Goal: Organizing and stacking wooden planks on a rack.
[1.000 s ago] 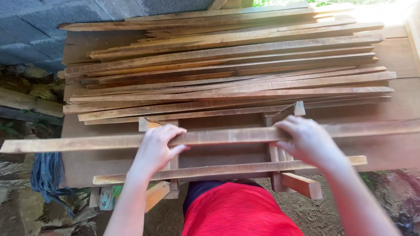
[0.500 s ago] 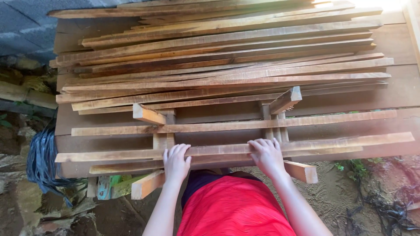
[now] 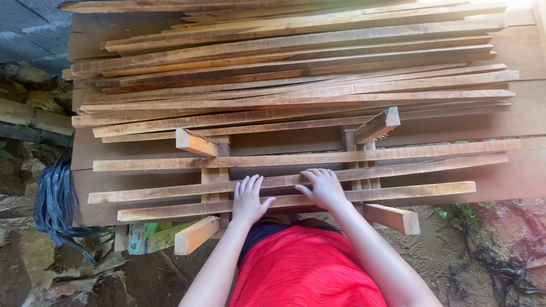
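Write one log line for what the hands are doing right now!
left hand: flat on middle slat | right hand: flat on same slat | big slat pile: behind

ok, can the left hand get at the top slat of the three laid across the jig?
Probably yes. The left hand lies flat on the middle slat, and the top slat sits just beyond its fingers, bare, with nothing lying over it there.

Three long, rough wooden slats lie flat and roughly parallel across two short cross-pieces. The middle slat lies between the far slat and the near slat.
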